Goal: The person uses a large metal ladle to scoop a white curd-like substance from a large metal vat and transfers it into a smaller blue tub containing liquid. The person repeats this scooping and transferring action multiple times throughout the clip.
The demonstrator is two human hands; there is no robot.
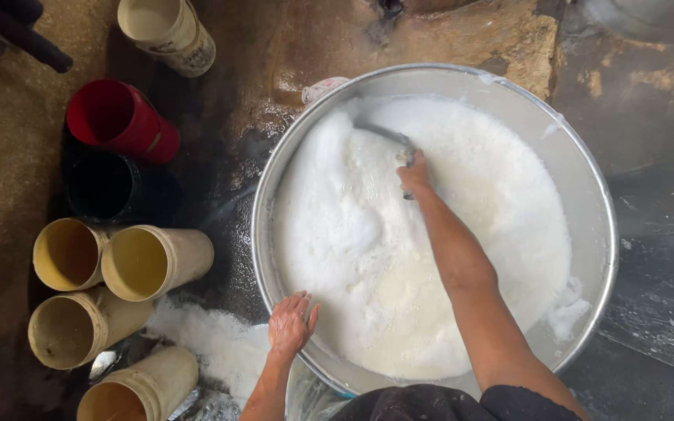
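The right hand (414,175) is clenched on the handle of a metal ladle (388,136), sunk in the white foamy liquid (399,257) filling the large steel basin (598,234) at centre, while the left hand (290,323) lies open and flat on the near-left rim; steadying there (and stirring slowly) should keep the foam inside. The basin stands on a wet, stained floor (657,281), apparently concrete, with spilled foam (212,339) near left and cream, red and black tubs (130,261) lying at far left.

Dim, soft light; edges slightly blurred

We grip a metal ladle (388,134) with our right hand (415,176) in the foamy white liquid (368,257), while our left hand (290,323) rests flat on the steel basin's (598,195) rim; cream, red and black cups (115,117) lie beside it.
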